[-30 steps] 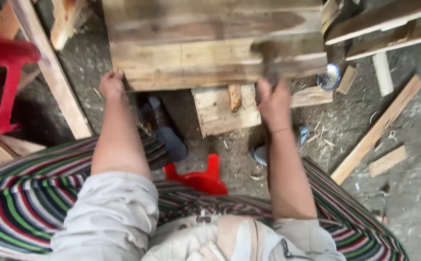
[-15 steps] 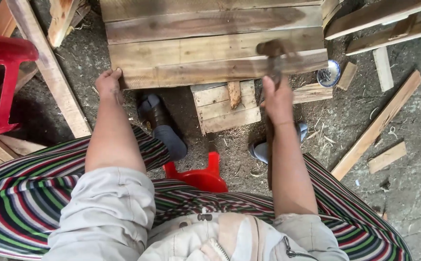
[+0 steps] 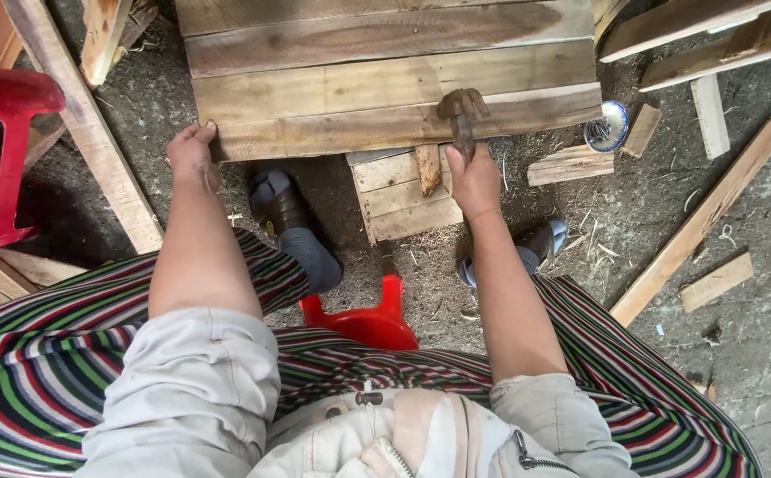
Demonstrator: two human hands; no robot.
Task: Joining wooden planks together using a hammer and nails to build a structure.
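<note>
At the far left, a red plastic stool [image 3: 0,133] is seen standing on the dirt floor, with a long wooden batten [image 3: 84,124] laid diagonally just beside it. The left hand [image 3: 192,155] is pressed against the near left corner of a panel of nailed planks [image 3: 385,80], the fingers curled over its edge so that the panel is held steady. Below the panel's near edge, a grey shoe [image 3: 283,208] is planted on the ground, and part of a second red stool [image 3: 363,319] is visible between the striped trouser legs [image 3: 40,372]. A smaller block of short boards [image 3: 403,190] is tucked under the panel's front edge, between the two arms. The right hand [image 3: 476,181] is closed firmly around the handle of a rusty claw hammer [image 3: 462,111], whose head is shown resting on or just above the nearest plank of the panel; contact cannot be told for certain. Another shoe [image 3: 540,243] is glimpsed beside the right forearm. Further right, a small round tin of nails [image 3: 607,128] is set on the ground close to the panel's right corner, with wooden offcuts [image 3: 571,164] scattered near it. A long slat [image 3: 695,221] is laid diagonally at the far right, among wood chips and shavings.
</note>
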